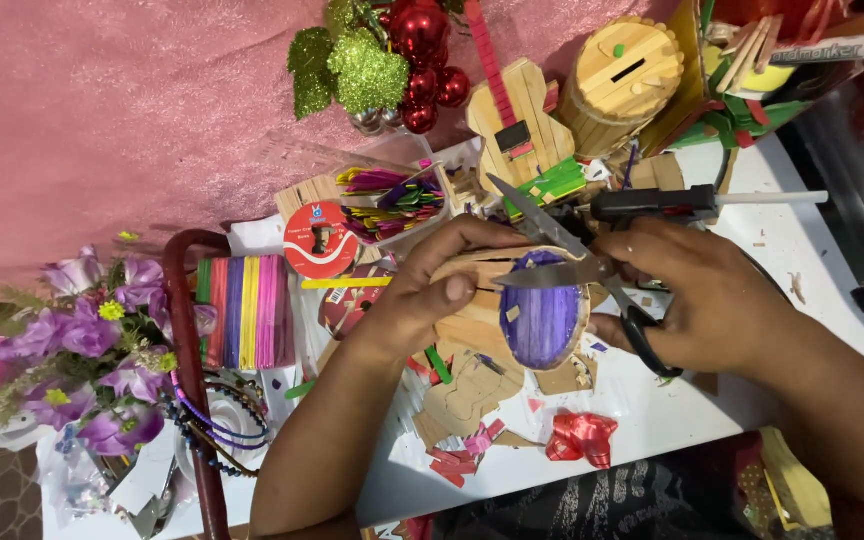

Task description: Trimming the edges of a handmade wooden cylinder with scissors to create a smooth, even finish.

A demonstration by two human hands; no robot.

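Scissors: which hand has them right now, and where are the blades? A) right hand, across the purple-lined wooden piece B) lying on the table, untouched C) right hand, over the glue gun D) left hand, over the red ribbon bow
A: the right hand holds the scissors, blades across the purple-lined wooden piece steadied by the left hand.

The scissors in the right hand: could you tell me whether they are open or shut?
Open: the scissors show two blades spread apart above the purple piece.

1. Two hands in frame, left hand (422,290) and right hand (712,300).
2. One pair of scissors (562,262).
3. One purple-lined wooden piece (542,320).
4. One glue gun (652,204).
5. One stick guitar (517,115).
6. One red ribbon bow (582,438).
7. Four red baubles (422,60) (a hidden one possible).
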